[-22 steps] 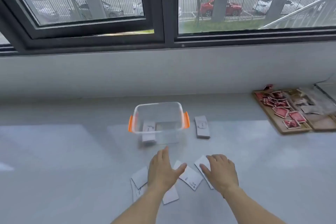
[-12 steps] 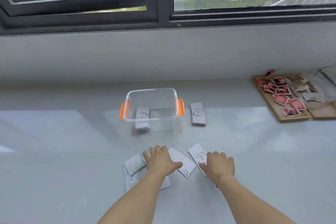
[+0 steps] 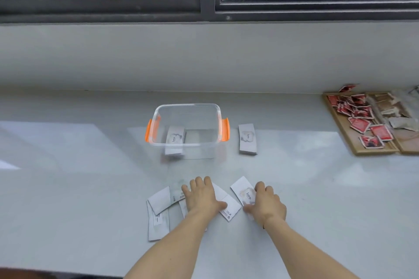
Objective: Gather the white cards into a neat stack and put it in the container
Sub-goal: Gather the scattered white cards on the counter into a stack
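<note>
head view: both hands lie flat and spread on scattered white cards [image 3: 242, 191] near the tabletop's [image 3: 68, 176] front edge, left hand [image 3: 201, 197], right hand [image 3: 266, 205]; clear container [image 3: 187, 130] sits mid-table, bare surface between.

A clear plastic container [image 3: 187, 129] with orange side handles [image 3: 148, 130] is being seen upright and open on the pale table, with a small stack of white cards [image 3: 174, 141] lying flat inside at its left. A second neat stack [image 3: 247, 139] is lying just beside its right handle. Nearer the front edge, loose white cards [image 3: 159, 201] are being spread in an overlapping scatter, one printed "love" [image 3: 242, 189] lying tilted at the right, another long one [image 3: 157, 224] at the left.
</note>
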A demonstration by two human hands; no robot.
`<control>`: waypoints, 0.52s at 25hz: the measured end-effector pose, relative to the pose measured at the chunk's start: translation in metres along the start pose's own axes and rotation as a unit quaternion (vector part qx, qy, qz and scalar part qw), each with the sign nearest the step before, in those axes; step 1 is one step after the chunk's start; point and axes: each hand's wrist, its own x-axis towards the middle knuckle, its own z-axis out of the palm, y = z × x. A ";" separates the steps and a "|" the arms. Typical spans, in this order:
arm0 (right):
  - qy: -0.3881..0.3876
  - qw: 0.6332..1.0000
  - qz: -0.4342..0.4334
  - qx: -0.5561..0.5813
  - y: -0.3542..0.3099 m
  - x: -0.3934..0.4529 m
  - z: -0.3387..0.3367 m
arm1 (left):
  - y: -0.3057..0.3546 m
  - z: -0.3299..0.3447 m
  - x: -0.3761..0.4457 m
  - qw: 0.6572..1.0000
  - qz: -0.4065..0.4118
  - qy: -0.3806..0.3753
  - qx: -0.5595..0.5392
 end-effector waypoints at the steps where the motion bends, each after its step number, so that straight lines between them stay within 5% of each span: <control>1: -0.013 1.000 0.000 0.014 0.002 0.002 -0.001 | -0.001 -0.001 0.001 1.000 -0.001 -0.002 -0.004; 9: -0.098 0.987 -0.089 0.092 0.019 0.021 -0.012 | -0.017 -0.005 0.002 0.991 0.099 0.014 -0.090; 13: -0.134 0.957 -0.131 0.220 0.011 0.005 -0.008 | -0.020 -0.004 -0.006 0.971 0.151 0.021 -0.187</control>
